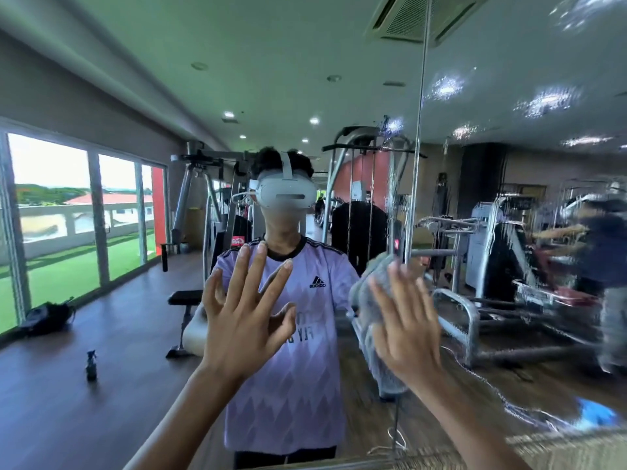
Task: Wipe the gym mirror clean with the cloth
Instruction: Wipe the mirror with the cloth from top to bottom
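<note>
i am watching through the head camera from my remote station, and the mirror [509, 96] is filling nearly the whole view; the left hand [244, 317] is being held up before the glass, palm toward it, fingers straight and spread wide, holding nothing; i am not able to tell whether it is touching the glass; the right hand [407, 320] is lying flat on the cloth [364, 300], fingers straight and splayed, pressing it against the mirror just left of the seam [419, 130] between two panes; this hand is blurring, so i am not able to tell how its thumb is lying; the cloth, grey, is bunching past the fingertips and hanging down beside the wrist; wet streaks [543, 103] and droplets are covering the pane right of the seam, smearing the reflection there; the left pane is giving a sharp reflection; in it a spray bottle [91, 364] is standing upright on the wood floor at lower left, a dark bag [49, 317] is lying by the windows [51, 198], and a bench [185, 298] is showing just beside the left hand.
</note>
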Motion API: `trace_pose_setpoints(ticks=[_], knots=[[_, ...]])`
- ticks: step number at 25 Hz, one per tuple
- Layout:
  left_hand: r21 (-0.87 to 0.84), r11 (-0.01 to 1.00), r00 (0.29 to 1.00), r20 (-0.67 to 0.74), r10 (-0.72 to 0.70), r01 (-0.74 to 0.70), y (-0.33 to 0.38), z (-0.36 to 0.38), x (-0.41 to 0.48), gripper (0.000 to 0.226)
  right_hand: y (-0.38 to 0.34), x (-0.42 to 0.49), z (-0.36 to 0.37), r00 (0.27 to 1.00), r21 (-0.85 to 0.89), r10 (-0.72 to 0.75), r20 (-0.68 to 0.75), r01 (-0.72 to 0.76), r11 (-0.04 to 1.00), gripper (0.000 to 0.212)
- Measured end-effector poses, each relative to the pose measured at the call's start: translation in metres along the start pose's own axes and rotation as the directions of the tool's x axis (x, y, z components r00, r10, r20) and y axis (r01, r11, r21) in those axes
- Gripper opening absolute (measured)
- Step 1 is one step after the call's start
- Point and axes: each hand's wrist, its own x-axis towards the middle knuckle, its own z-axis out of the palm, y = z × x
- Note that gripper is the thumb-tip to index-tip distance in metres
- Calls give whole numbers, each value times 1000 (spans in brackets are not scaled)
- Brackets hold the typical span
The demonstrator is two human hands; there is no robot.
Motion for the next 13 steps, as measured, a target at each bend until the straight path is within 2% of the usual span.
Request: trace_pose_setpoints(ticks=[1,2,3,4,5,6,7,8,9,10,11,12,13], knots=[[14,1000,1000,-3,8,-7,0,1,1,59,4,21,-1,983,18,179,-51,-178,984,59],[20,1000,1000,-5,9,-9,1,3,0,59,1,47,-4,930,69,357,-92,-351,934,56],[23,1000,1000,-12,9,-9,2,4,0,58,-7,69,-6,886,134,453,-101,-439,888,56],[26,1000,1000,-16,5,-4,3,4,-1,58,-20,79,-7,887,167,453,-95,-434,885,57],[32,999,1000,-26,2,-1,3,5,-2,57,-30,76,-4,926,153,365,-94,-348,925,58],[37,999,999,-36,1,0,2,5,-1,56,-35,60,2,979,107,191,-77,-183,977,59],[42,999,999,-46,3,-1,2,6,0,56,-33,41,1,999,62,20,-26,-19,998,59],[43,999,999,-52,5,-2,3,6,1,56,-22,23,0,997,29,-79,12,78,997,58],[43,999,998,-57,5,-3,3,6,1,56,-10,15,-2,998,23,-64,7,64,998,56],[51,999,998,-57,4,-1,3,6,2,57,0,17,-4,998,30,51,-25,-50,998,52],[60,998,998,-55,2,1,2,6,2,57,5,31,-6,972,47,226,-60,-223,974,51],[63,998,999,-53,2,1,3,6,2,58,4,53,-9,917,88,389,-87,-382,920,54],[57,998,999,-50,5,-2,3,6,2,59,-3,76,-11,868,134,488,-97,-474,870,55]])
